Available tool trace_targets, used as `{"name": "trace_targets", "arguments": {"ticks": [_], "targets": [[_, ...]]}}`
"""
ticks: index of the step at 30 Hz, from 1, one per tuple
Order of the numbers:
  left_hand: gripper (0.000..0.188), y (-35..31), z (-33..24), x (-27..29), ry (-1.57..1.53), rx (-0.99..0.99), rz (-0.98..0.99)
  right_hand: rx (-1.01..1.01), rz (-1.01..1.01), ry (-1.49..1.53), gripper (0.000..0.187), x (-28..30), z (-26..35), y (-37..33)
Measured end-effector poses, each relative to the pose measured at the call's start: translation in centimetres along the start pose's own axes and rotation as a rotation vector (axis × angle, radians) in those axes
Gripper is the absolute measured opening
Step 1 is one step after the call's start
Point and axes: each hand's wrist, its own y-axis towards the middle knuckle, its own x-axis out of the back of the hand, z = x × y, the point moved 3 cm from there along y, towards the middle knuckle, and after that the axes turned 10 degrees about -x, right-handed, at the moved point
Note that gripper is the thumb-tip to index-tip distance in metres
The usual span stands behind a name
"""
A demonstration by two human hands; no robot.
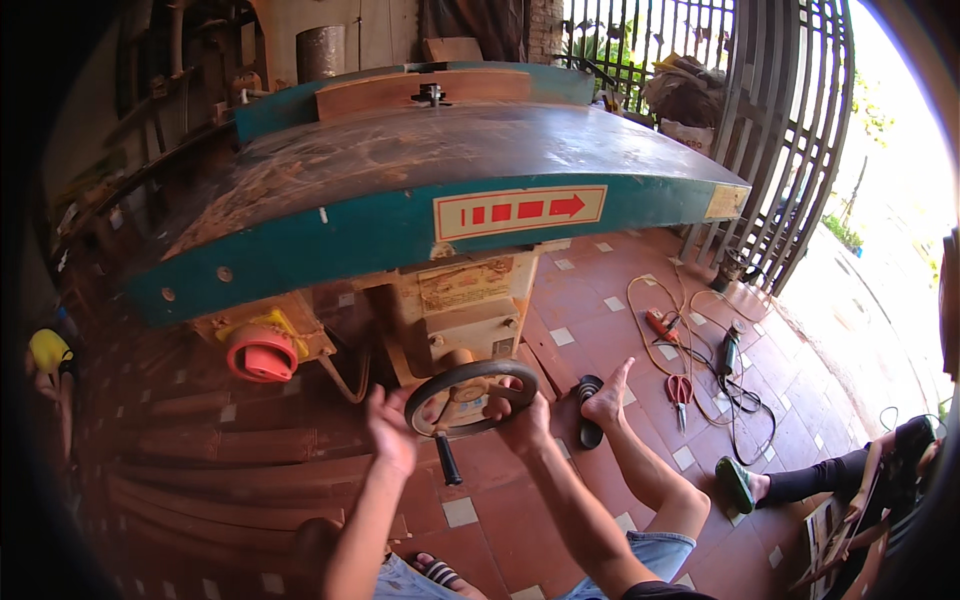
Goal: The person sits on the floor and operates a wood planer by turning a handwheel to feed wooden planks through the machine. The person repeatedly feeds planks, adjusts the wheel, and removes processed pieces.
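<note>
A black handwheel (473, 367) with a crank handle (447, 460) hanging from its rim sits on the front of a woodworking machine. My right hand (522, 418) is closed around the wheel's lower right rim, its fingers reaching inside the ring. At the wheel's left side my left hand (391, 428) is raised, a little blurred, with its fingers apart. Whether it touches the rim is hard to make out. Above the wheel spreads the machine's dusty flat table (400, 150), edged in green, with a wooden fence (370, 95) along the back.
A red rotary switch (262, 354) hangs under the table at left. Long boards (215, 505) lie on the tiled floor at lower left. On the right are scissors (680, 395), corded power tools (729, 350) and a black slide sandal (590, 415). Another person (850, 480) sits at far right.
</note>
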Motion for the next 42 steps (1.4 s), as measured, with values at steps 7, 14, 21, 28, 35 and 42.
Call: {"name": "trace_targets", "arguments": {"ticks": [7, 14, 21, 28, 35, 42], "targets": [[0.055, -3.0, 7.1, -1.7, -0.287, 0.278, -0.074, 0.512, 0.004, -1.599, 0.028, -15.4, 6.6, -2.0], [0.041, -1.0, 8.2, -2.2, -0.379, 0.205, -0.054, -0.033, 0.399, -2.781, 0.041, -22.5, -1.0, 0.7], [0.056, -0.3, 1.2, 2.1, 0.112, -0.024, 0.268, 0.515, 0.171, -2.325, 0.055, -20.1, 3.4, -1.3], [0.065, 0.6, -4.0, -2.9, 0.227, -0.127, 0.132, 0.399, 0.276, 0.099, 0.033, -0.2, 1.0, -0.1], [0.060, -1.8, 6.6, -2.2, -0.186, 0.192, -0.024, 0.109, -0.007, -0.742, 0.037, -2.3, 8.5, -0.1], [0.055, -2.9, 7.4, -3.1, -0.362, 0.165, -0.055, 0.032, 0.394, -2.307, 0.046, -22.6, 2.7, -1.0]]}}
